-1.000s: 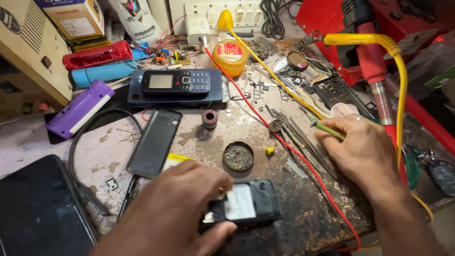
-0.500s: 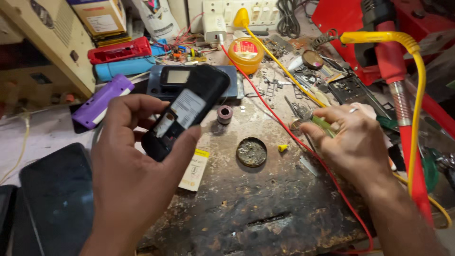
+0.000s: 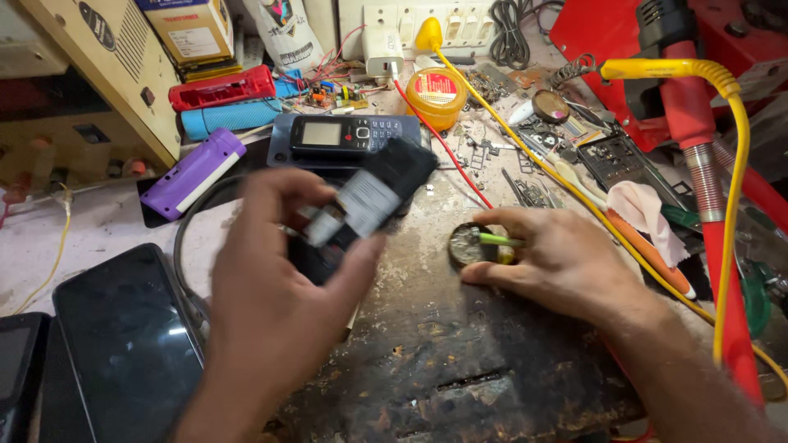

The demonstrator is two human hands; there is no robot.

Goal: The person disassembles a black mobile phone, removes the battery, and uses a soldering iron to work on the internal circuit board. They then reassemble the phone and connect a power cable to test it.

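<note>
Left hand (image 3: pixel 271 303): closed around a dark phone body (image 3: pixel 369 201), lifted clear of the workbench (image 3: pixel 460 369), thumb and fingers pinching its lower end.
Phone axis: long axis runs diagonally, lower end in the grip, upper end pointing up and right, toward the keypad phone (image 3: pixel 345 135) lying flat behind it.
Right hand (image 3: pixel 566 262): pinches a thin green-handled tool (image 3: pixel 497 239), tip at the small round tin (image 3: pixel 466 244).
Nearer hand: tool tip lies just right of the phone, below its raised end.
</note>
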